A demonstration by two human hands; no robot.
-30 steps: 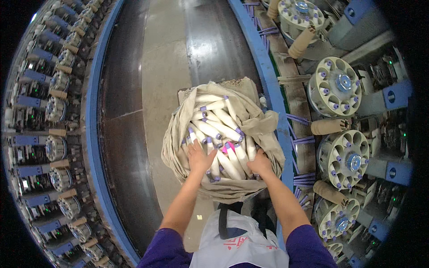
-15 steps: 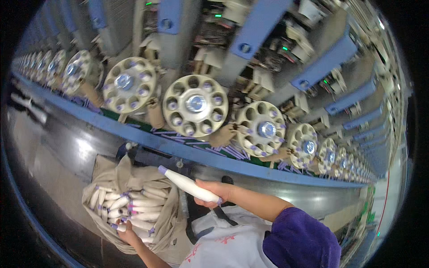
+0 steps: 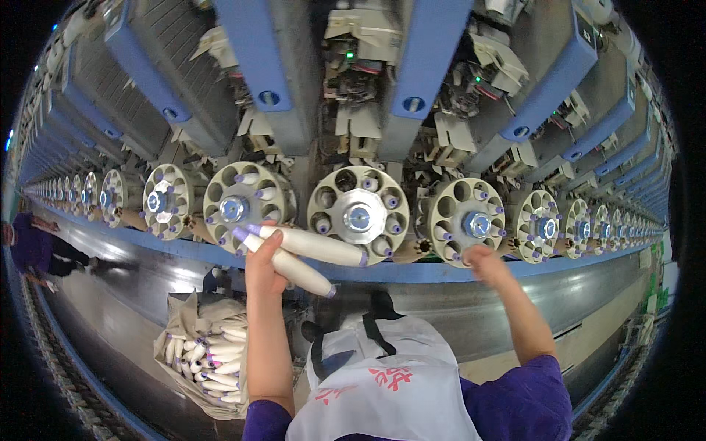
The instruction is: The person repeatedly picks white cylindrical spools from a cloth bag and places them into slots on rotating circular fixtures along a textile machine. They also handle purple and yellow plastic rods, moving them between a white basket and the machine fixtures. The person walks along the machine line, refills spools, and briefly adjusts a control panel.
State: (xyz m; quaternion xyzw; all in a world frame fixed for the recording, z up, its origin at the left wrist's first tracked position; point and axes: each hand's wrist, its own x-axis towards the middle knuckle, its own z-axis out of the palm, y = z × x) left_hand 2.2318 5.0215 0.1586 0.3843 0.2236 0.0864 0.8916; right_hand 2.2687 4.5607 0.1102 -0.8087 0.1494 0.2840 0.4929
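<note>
Two white yarn bobbins with purple tube ends, an upper one (image 3: 316,245) and a lower one (image 3: 303,275), lie across my left hand (image 3: 266,268), whose fingers are wrapped round them near their left ends. Their tips overlap the lower edge of a round cream magazine (image 3: 234,209). My right hand (image 3: 483,264) is at the lower rim of another round magazine (image 3: 478,225), its fingers curled in; whatever they hold is hidden. Between the hands stands a third magazine (image 3: 359,215), with bobbins in several of its pockets and others dark.
A beige cloth sack (image 3: 182,312) full of yarn bobbins (image 3: 220,353) stands at lower left, beside my left forearm. A blue rail (image 3: 412,272) runs below the row of magazines, with machine heads behind. Far left, another person (image 3: 35,246) in purple stands in the aisle.
My left hand has risen from the sack and now holds two bobbins. My right hand, which held one bobbin, has moved right and up to a magazine. The view has turned.
</note>
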